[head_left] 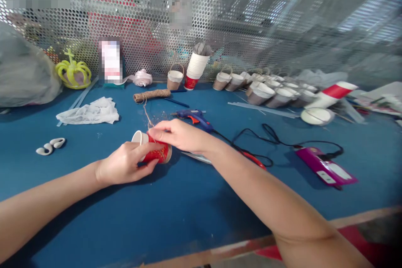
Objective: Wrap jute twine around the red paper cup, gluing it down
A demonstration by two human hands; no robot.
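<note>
A red paper cup [161,157] with a white rim lies tilted on its side between my hands, its mouth toward the left. My left hand [127,161] wraps round it from the left, fingers across its side. From above, my right hand [171,134] is closed at the cup's upper side, fingertips pinched by the twine [147,113]. That strand runs back to a roll of brown twine [152,95] lying behind the cup. Some twine appears to lie against the cup's wall, partly hidden by my fingers. A blue glue gun [194,116] lies just behind my right hand.
Scissors with red handles [254,160] lie under my right forearm. The black cord [270,134] leads to a purple power strip [326,167] at right. Small wrapped buckets [260,92], stacked cups [197,65] and a phone [111,60] stand along the mesh wall. White fabric [89,112] and earbuds [50,145] lie left.
</note>
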